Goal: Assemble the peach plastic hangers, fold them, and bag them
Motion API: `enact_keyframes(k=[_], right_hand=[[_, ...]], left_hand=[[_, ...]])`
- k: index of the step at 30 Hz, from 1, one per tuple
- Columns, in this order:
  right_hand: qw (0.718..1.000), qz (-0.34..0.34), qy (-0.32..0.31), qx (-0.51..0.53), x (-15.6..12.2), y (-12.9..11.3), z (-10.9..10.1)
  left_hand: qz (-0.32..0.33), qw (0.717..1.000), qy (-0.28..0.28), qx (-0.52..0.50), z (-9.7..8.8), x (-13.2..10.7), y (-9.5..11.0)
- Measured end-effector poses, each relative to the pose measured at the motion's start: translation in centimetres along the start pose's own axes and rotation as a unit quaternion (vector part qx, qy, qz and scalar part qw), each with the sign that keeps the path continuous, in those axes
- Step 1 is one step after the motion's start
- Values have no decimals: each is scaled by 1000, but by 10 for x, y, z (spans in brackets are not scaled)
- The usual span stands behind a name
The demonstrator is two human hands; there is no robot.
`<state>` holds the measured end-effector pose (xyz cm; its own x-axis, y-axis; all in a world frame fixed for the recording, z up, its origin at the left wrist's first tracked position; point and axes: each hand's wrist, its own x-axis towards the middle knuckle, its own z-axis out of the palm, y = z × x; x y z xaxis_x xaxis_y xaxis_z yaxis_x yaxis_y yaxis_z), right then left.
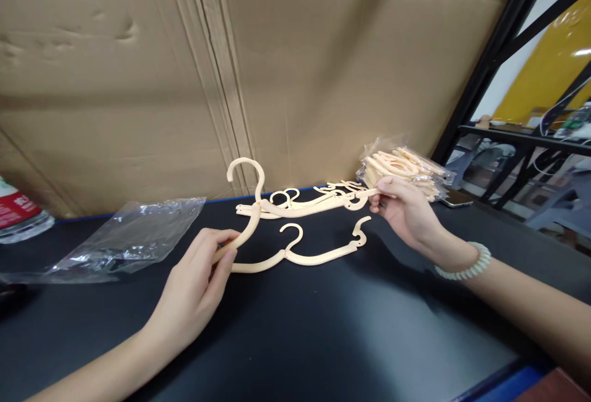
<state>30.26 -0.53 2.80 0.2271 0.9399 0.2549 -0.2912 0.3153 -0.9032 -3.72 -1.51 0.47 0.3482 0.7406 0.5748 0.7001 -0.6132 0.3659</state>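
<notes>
A cream plastic folding hanger is held up off the table between both hands, its hook pointing upward. My left hand pinches the end of its left arm. At the other end, my right hand grips the tip of the right arm between thumb and fingers. Just below lies a second, unfolded hanger of the same kind; its left end is hidden behind my left hand. More hangers lie behind the held one, partly covered by it.
A clear plastic bag lies flat at the left, near a bottle with a red label. Bagged hangers are piled at the back right beside a phone-like flat object. A cardboard wall closes off the dark table's back.
</notes>
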Motion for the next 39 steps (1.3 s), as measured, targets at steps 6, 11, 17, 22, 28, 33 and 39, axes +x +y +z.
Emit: enact_keyframes(k=[6, 11, 17, 22, 28, 33, 39], right_hand=[[980, -13, -55, -188, 4, -9, -4], [841, -162, -89, -508, 7, -18, -15], [759, -200, -174, -595, 1, -18, -10], [710, -218, -402, -534, -18, -16, 5], [672, -158, -476, -544, -27, -7, 9], [674, -158, -458, -558, -18, -6, 4], [681, -160, -445, -560, -7, -3, -5]], left_hand=[[-7, 1000, -28, 2, -2, -5, 1], [58, 994, -50, 77, -6, -11, 9], [152, 963, -88, 203, -4, -12, 14], [170, 967, -86, 166, -1, -13, 13], [153, 976, -98, 123, 1, -13, 10], [152, 975, -107, 123, 2, -13, 7], [156, 975, -117, 109, 4, -14, 2]])
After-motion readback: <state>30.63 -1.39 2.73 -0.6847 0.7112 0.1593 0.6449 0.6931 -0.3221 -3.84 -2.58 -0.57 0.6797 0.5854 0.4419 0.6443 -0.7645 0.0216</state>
